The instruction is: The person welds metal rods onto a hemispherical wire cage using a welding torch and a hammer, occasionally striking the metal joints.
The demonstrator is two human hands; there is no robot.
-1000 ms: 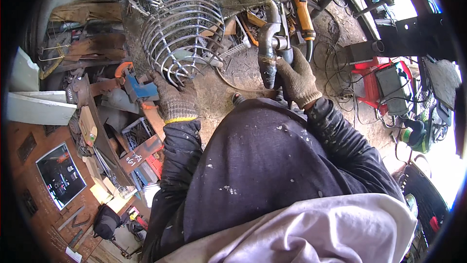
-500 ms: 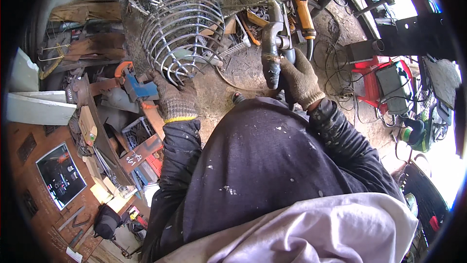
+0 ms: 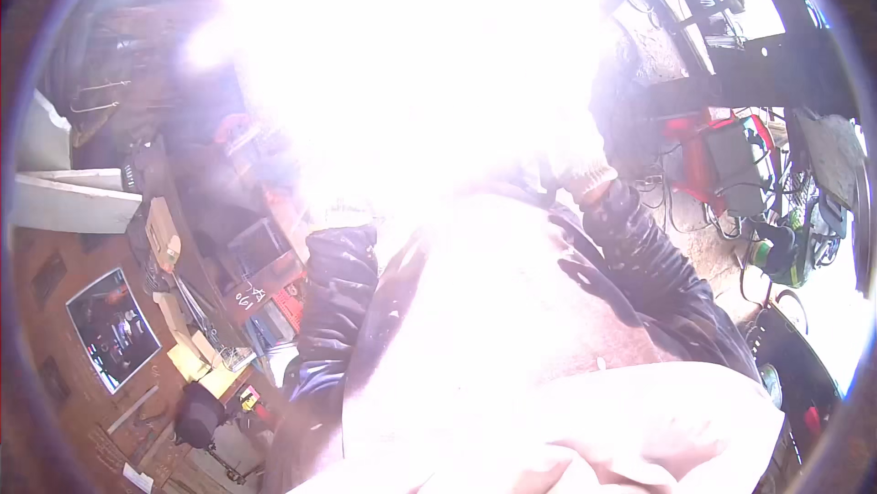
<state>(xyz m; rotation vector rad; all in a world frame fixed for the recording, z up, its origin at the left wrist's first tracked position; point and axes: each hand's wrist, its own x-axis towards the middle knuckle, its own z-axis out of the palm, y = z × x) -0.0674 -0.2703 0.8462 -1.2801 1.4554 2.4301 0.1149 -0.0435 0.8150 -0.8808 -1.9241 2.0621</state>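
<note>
White glare (image 3: 402, 64) hides both hands, workpiece

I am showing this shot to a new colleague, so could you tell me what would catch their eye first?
A blinding white glare floods the upper middle and hides both hands and whatever they work on. Below it, two dark sleeves reach up into the light from a pale, washed-out torso. At the right edge, a red machine sits among tangled cables.
</note>
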